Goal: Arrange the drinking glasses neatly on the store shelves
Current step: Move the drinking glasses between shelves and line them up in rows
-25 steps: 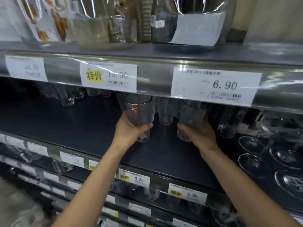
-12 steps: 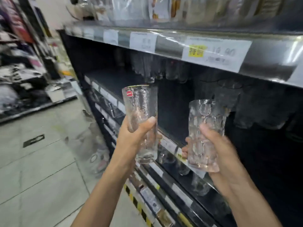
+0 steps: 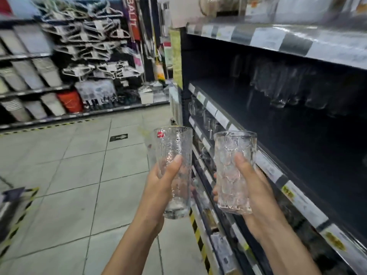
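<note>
Left hand: your left hand grips the red-stickered glass, upright, over the aisle.
Right hand: your right hand grips a second glass, upright, beside the shelf edge.
Surface: dark shelf with price labels along its front; more glasses stand at the back.
Room: tiled floor; hangers across the aisle.

A second ago both glasses sat inside the dark shelf under the price labels. Now the left hand grips the red-stickered glass and the right hand grips the rippled glass clear of the shelf, upright in the air above the tiled floor and the lower shelf fronts. The shelf, then dead ahead at 12 o'clock, now lies at 2 o'clock. The view has swung left, and the hanger racks have come in at 11 o'clock and the storage bins at 10 o'clock.
</note>
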